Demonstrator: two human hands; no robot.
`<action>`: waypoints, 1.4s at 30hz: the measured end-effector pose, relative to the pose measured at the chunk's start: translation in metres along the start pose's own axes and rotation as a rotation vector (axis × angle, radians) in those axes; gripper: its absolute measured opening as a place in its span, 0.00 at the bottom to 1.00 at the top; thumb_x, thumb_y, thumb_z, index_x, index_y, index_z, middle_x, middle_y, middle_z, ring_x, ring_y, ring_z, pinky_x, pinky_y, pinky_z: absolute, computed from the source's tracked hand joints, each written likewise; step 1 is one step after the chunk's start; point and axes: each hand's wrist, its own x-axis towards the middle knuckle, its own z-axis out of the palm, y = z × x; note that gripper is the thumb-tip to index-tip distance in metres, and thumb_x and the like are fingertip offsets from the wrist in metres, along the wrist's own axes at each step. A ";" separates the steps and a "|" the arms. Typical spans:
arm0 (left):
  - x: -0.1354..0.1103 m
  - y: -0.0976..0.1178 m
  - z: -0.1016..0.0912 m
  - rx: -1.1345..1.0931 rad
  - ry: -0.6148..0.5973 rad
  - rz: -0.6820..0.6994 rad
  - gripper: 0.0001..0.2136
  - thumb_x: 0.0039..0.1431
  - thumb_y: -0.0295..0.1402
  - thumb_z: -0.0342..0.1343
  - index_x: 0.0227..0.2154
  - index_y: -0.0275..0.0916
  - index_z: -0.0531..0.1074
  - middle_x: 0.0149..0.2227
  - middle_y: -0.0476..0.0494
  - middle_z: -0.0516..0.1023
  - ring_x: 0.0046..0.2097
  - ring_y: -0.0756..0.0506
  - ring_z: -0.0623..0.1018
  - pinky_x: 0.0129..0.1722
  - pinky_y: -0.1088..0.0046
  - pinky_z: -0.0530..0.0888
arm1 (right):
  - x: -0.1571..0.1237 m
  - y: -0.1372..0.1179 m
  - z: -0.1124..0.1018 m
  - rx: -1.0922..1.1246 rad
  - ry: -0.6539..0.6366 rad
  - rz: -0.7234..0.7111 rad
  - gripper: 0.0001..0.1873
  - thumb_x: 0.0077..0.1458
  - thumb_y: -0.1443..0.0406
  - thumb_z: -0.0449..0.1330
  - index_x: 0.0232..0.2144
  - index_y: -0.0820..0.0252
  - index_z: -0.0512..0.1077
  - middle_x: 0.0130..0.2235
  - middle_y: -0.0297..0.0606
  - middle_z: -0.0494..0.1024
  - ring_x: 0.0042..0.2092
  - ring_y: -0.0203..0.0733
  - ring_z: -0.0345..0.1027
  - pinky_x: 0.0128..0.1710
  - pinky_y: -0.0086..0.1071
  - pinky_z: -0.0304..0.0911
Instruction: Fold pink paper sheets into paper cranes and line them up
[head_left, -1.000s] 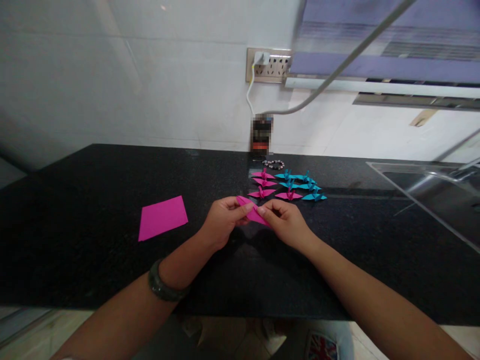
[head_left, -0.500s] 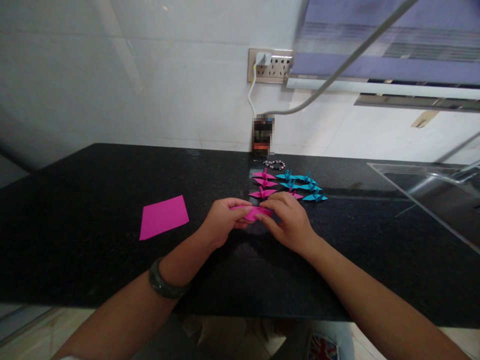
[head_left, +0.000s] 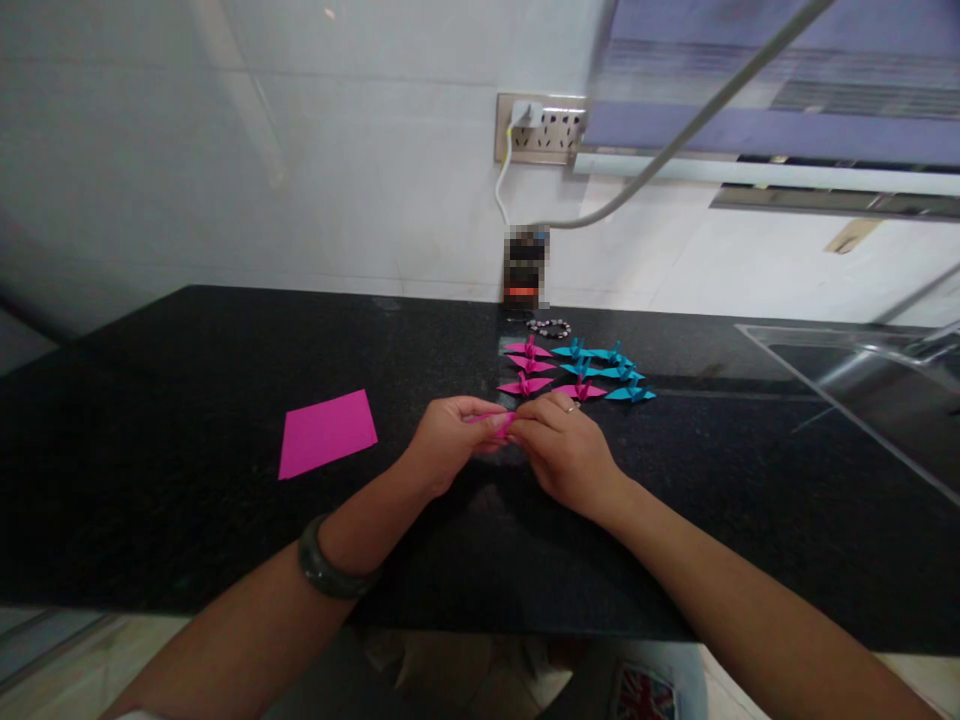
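A small folded piece of pink paper is pinched between my two hands just above the dark counter. My left hand is closed on its left side, thumb on top and fingers beneath. On the paper's right side my right hand is closed, thumb and forefinger pressed together; the fingers cover much of the paper. Right behind my hands stand several pink paper cranes and several blue paper cranes in rows. To the left of my hands lie flat pink paper sheets.
A beaded bracelet lies behind the cranes. Against the wall stands a blurred-out dark object, below a wall socket with a white plug and cable. A steel sink is set into the counter at the right.
My right thumb and fingers have closed together on the paper's right end, and less of the pink paper shows. My left hand has stayed nearly still.
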 end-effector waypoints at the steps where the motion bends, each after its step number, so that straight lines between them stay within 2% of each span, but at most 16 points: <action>1: 0.000 -0.001 0.001 0.007 -0.004 0.003 0.13 0.41 0.34 0.61 0.30 0.31 0.72 0.24 0.44 0.76 0.27 0.50 0.75 0.27 0.76 0.71 | 0.000 -0.001 0.001 0.014 -0.004 0.032 0.10 0.53 0.71 0.49 0.33 0.61 0.70 0.35 0.42 0.70 0.39 0.42 0.58 0.37 0.36 0.57; 6: 0.000 -0.003 0.001 0.034 -0.002 0.025 0.13 0.41 0.33 0.61 0.30 0.31 0.72 0.26 0.43 0.77 0.27 0.50 0.76 0.28 0.75 0.72 | 0.002 -0.004 0.006 0.200 0.094 0.211 0.06 0.52 0.69 0.51 0.28 0.61 0.69 0.35 0.41 0.67 0.40 0.42 0.59 0.39 0.37 0.58; 11: 0.001 -0.002 0.000 0.032 -0.002 0.020 0.13 0.42 0.33 0.61 0.31 0.31 0.71 0.26 0.42 0.77 0.27 0.50 0.76 0.27 0.76 0.72 | 0.002 0.000 0.011 0.433 0.155 0.286 0.03 0.50 0.69 0.54 0.28 0.59 0.67 0.33 0.38 0.68 0.36 0.38 0.61 0.36 0.34 0.60; 16: 0.000 -0.001 -0.001 0.014 -0.061 0.002 0.15 0.43 0.34 0.60 0.35 0.31 0.71 0.29 0.41 0.77 0.30 0.49 0.76 0.29 0.76 0.72 | 0.002 0.004 0.011 0.475 0.140 0.333 0.04 0.49 0.70 0.55 0.25 0.60 0.68 0.31 0.38 0.69 0.34 0.38 0.62 0.35 0.33 0.60; 19: 0.000 -0.001 -0.002 0.011 -0.115 0.023 0.19 0.40 0.33 0.62 0.38 0.32 0.70 0.32 0.40 0.77 0.32 0.49 0.76 0.31 0.75 0.72 | 0.002 0.005 0.010 0.482 0.145 0.349 0.05 0.49 0.71 0.55 0.24 0.61 0.68 0.31 0.37 0.69 0.34 0.38 0.62 0.34 0.33 0.60; 24: 0.001 -0.003 -0.003 0.030 -0.080 0.019 0.21 0.39 0.32 0.63 0.40 0.33 0.69 0.31 0.40 0.77 0.30 0.49 0.77 0.29 0.76 0.73 | 0.002 0.006 0.012 0.538 0.147 0.387 0.05 0.49 0.69 0.55 0.23 0.61 0.69 0.30 0.37 0.70 0.34 0.37 0.62 0.35 0.34 0.60; 26: 0.002 -0.004 -0.003 0.037 -0.072 0.021 0.20 0.40 0.32 0.62 0.40 0.33 0.69 0.30 0.41 0.77 0.30 0.49 0.77 0.28 0.76 0.73 | 0.002 0.007 0.014 0.604 0.142 0.462 0.03 0.48 0.66 0.57 0.26 0.61 0.69 0.31 0.37 0.70 0.33 0.37 0.63 0.34 0.33 0.60; 28: 0.002 -0.004 -0.004 0.044 -0.065 0.028 0.20 0.41 0.33 0.62 0.40 0.33 0.69 0.28 0.41 0.77 0.29 0.49 0.77 0.28 0.76 0.73 | 0.002 0.008 0.015 0.735 0.126 0.573 0.11 0.46 0.64 0.58 0.34 0.61 0.67 0.31 0.36 0.70 0.32 0.36 0.64 0.32 0.32 0.61; 31: 0.003 -0.004 -0.004 0.056 -0.062 0.033 0.20 0.42 0.32 0.61 0.40 0.33 0.69 0.26 0.43 0.77 0.27 0.49 0.76 0.28 0.76 0.73 | 0.004 0.008 0.014 0.993 0.025 0.692 0.22 0.44 0.64 0.60 0.43 0.62 0.63 0.29 0.34 0.71 0.29 0.34 0.65 0.27 0.29 0.61; 34: 0.003 -0.004 -0.004 0.071 -0.076 0.035 0.20 0.42 0.32 0.61 0.40 0.32 0.69 0.25 0.43 0.77 0.26 0.50 0.76 0.27 0.76 0.73 | 0.004 0.007 0.011 1.164 -0.068 0.708 0.20 0.44 0.64 0.59 0.42 0.63 0.63 0.29 0.35 0.72 0.28 0.34 0.66 0.26 0.28 0.61; 42: 0.002 -0.004 -0.003 0.093 -0.057 0.040 0.19 0.40 0.29 0.61 0.39 0.31 0.69 0.23 0.44 0.76 0.24 0.51 0.75 0.26 0.76 0.72 | 0.003 0.006 0.009 1.264 -0.050 0.689 0.23 0.42 0.67 0.61 0.43 0.61 0.62 0.25 0.30 0.71 0.25 0.32 0.66 0.25 0.27 0.61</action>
